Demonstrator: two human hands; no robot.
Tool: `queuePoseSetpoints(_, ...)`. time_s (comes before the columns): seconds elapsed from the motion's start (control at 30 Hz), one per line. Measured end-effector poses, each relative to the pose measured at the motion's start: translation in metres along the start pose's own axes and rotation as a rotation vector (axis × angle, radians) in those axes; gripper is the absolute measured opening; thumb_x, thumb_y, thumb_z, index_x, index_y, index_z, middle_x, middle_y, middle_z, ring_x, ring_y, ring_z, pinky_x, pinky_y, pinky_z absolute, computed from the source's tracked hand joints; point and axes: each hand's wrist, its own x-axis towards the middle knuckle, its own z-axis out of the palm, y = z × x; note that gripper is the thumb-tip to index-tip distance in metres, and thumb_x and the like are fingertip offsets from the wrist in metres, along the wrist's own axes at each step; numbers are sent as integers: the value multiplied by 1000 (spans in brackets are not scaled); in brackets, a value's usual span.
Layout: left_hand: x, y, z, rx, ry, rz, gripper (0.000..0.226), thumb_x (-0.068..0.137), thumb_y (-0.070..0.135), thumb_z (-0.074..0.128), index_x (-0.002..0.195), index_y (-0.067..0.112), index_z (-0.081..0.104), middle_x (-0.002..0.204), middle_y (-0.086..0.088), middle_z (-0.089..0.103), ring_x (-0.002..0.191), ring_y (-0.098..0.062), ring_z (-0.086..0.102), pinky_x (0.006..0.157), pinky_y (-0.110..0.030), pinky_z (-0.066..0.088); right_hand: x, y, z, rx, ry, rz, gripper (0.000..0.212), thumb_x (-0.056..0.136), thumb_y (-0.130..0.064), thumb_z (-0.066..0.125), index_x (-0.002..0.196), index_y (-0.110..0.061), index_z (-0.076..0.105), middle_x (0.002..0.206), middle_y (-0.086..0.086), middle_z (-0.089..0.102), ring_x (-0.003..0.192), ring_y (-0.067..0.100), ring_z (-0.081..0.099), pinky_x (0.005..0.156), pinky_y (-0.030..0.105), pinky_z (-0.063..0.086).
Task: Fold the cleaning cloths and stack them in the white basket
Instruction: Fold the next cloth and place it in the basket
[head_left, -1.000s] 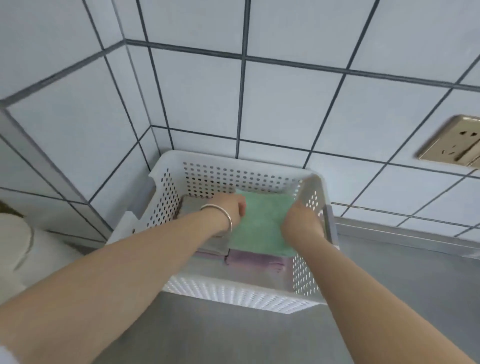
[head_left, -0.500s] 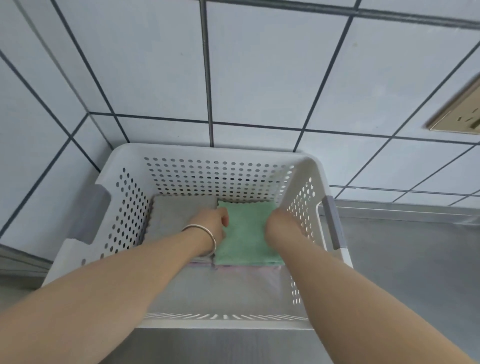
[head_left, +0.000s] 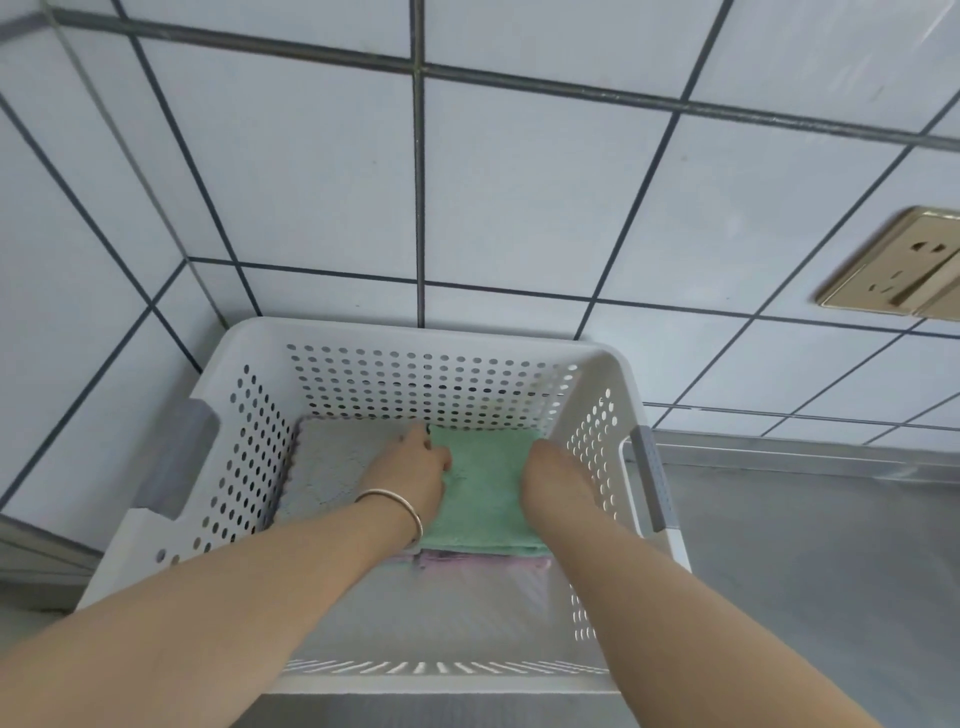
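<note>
The white perforated basket (head_left: 415, 332) stands in the corner of a steel counter. A folded green cloth (head_left: 483, 483) lies flat in its right half, on top of a folded pink cloth (head_left: 467, 561) whose near edge shows beneath it. A grey cloth (head_left: 332, 462) lies beside them in the left half. My left hand (head_left: 410, 478), with a bracelet on the wrist, grips the green cloth's left edge with curled fingers. My right hand (head_left: 553, 473) holds its right edge against the basket wall; its fingertips are hidden under the cloth.
Tiled walls close in behind and to the left of the basket. A gold wall socket (head_left: 898, 265) sits at the right. The steel counter (head_left: 805, 545) stretches to the right. Grey handles (head_left: 652, 473) stick out from the basket's sides.
Both hands have lowered the green cloth from above the rim down onto the pink cloth in the basket. My view has moved closer over the basket.
</note>
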Motion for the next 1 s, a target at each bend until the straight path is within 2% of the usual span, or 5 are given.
queuePoseSetpoints(0.13, -3, 2, -2, 254, -190, 143, 71, 86, 56, 43, 145, 20, 26, 155, 0, 7, 143, -24, 6, 111, -45, 22, -8, -8, 0, -255, 101, -294, 52, 87, -15, 56, 134, -8, 34, 136, 13, 33, 126, 28, 36, 94, 35, 41)
queuePoseSetpoints(0.37, -2, -20, 23, 331, -480, 146, 90, 86, 63, 38, 146, 25, -17, 151, 0, -31, 140, -24, -28, 112, -61, 4, 8, -8, 39, -357, -89, -337, 87, 86, -28, 60, 150, -16, 1, 156, 18, -5, 144, 32, 4, 109, 40, 29)
queuePoseSetpoints(0.63, -12, -29, 6, 256, -347, 174, 108, 73, 61, 60, 148, 17, -4, 156, -2, -6, 143, -27, -4, 114, -52, 18, 11, -7, 30, -173, -87, -298, 85, 80, -26, 65, 147, -13, 15, 150, 15, 12, 139, 31, 17, 104, 41, 37)
queuePoseSetpoints(0.77, -28, -40, -5, 479, -273, 358, 77, 81, 49, 56, 142, 13, 25, 146, -6, 23, 134, -28, 22, 104, -47, 36, 13, -9, 16, 13, 85, -46, 54, 87, -13, 52, 135, 1, 29, 134, 18, 33, 123, 33, 38, 102, 37, 38)
queuePoseSetpoints(1.0, -18, -44, 2, 604, -329, 483, 56, 85, 47, 50, 133, 21, 37, 139, -3, 28, 133, -28, 19, 86, -48, 45, 22, -4, 10, 74, -334, 43, 42, 100, -18, 29, 137, -3, 41, 143, 13, 41, 130, 25, 41, 105, 28, 33)
